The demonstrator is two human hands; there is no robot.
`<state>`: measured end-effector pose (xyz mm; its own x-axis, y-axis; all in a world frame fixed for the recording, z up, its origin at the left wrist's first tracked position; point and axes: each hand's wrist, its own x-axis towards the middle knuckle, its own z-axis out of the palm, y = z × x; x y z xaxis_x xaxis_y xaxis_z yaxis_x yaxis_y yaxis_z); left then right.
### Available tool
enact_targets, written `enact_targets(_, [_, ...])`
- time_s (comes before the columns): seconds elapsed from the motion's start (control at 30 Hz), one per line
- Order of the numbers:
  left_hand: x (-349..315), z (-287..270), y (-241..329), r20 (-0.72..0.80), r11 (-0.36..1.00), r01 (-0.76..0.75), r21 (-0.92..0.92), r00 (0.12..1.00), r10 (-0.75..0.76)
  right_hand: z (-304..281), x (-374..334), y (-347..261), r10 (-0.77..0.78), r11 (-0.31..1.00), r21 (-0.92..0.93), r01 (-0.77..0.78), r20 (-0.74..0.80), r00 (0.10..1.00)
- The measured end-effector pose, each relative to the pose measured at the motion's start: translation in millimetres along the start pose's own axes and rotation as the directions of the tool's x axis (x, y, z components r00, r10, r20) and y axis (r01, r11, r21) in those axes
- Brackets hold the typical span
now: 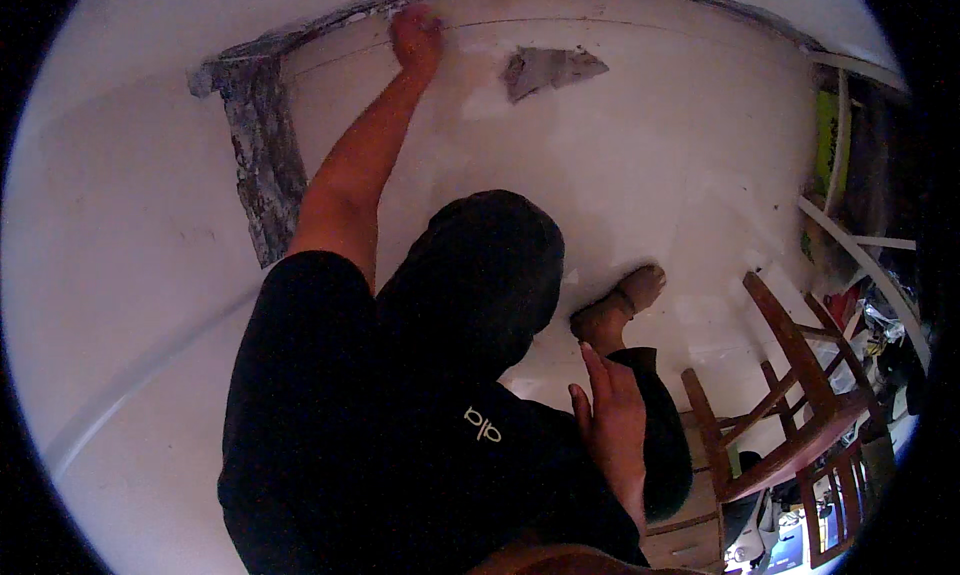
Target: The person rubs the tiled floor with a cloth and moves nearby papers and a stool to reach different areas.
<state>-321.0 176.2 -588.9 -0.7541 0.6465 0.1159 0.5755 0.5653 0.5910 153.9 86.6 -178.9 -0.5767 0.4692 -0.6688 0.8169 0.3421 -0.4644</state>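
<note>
My left arm reaches far forward, and my left hand (417, 35) is closed against the pale floor near the foot of the wall. Whatever its fingers hold, if anything, is too dark and blurred to make out. Just beyond it runs a rough dark grey strip (270, 47) along the base of the wall. To its right lies a flat grey patch or piece (550, 72) with an irregular outline; which of the two I cannot tell. My right hand (612, 415) rests by my bent leg, fingers stretched out and nothing in them.
Another rough grey band (262, 155) runs down at the left, beside the pale wall (130, 195). My foot (620, 300) in a dark sandal stands on the floor (680, 155). A wooden chair (790, 415) lies tipped at the right, with mixed clutter (885, 320) behind it.
</note>
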Motion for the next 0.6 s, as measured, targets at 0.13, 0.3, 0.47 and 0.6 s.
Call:
enact_targets(0.13, [17.3,-11.6,-49.1,-0.198,0.986,-0.075,0.151,0.975,0.104,7.7,0.5,-1.9,0.023,1.0,-0.001,-0.023,0.019,1.0])
enact_targets(0.3, [30.2,-11.7,-80.8,-0.139,0.961,-0.172,0.217,0.969,0.205,12.6,3.2,-3.4,0.049,0.998,-0.032,-0.048,0.026,0.998])
enact_targets(0.47, [42.9,-14.7,-111.1,-0.114,0.974,-0.08,0.212,0.988,0.106,15.7,7.3,-1.3,0.033,0.999,0.015,-0.032,-0.02,0.999])
enact_targets(0.6, [46.5,-20.9,-121.3,-0.145,0.961,-0.083,0.265,0.982,0.125,17.4,9.5,0.3,0.039,0.999,0.008,-0.039,-0.016,0.999])
